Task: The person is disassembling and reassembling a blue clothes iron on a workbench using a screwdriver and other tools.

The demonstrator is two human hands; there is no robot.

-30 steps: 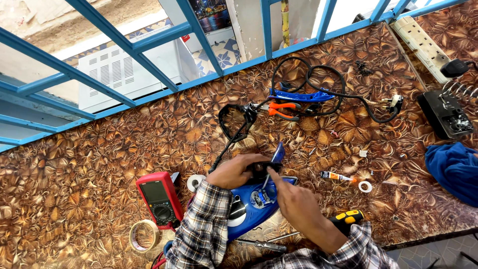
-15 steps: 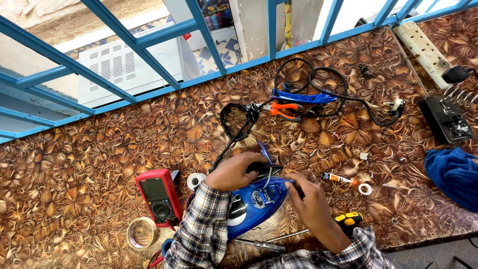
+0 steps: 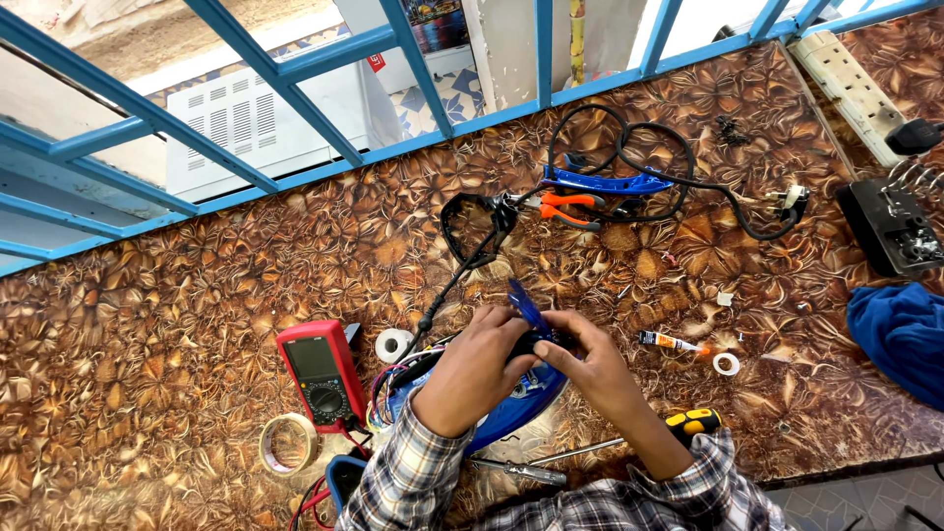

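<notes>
A blue electric clothes iron (image 3: 511, 413) lies opened on the brown patterned worktop, coloured wires spilling from its left end. My left hand (image 3: 477, 369) clasps the iron's top from the left. My right hand (image 3: 590, 359) grips it from the right, fingers meeting the left hand over a dark part by a blue plastic piece (image 3: 526, 300). A black power cord (image 3: 462, 265) runs from the iron up to a coil.
A red multimeter (image 3: 320, 372) and tape rolls (image 3: 288, 442) lie left. Screwdrivers (image 3: 629, 444) lie under my arms. Orange-handled pliers (image 3: 565, 206), a blue handle part (image 3: 610, 183) and black cable sit behind. A glue tube (image 3: 669, 341), blue cloth (image 3: 900, 334), power strip (image 3: 851, 88) lie right.
My right hand has moved up from the iron's lower body to meet the left hand on top. The view has shifted slightly.
</notes>
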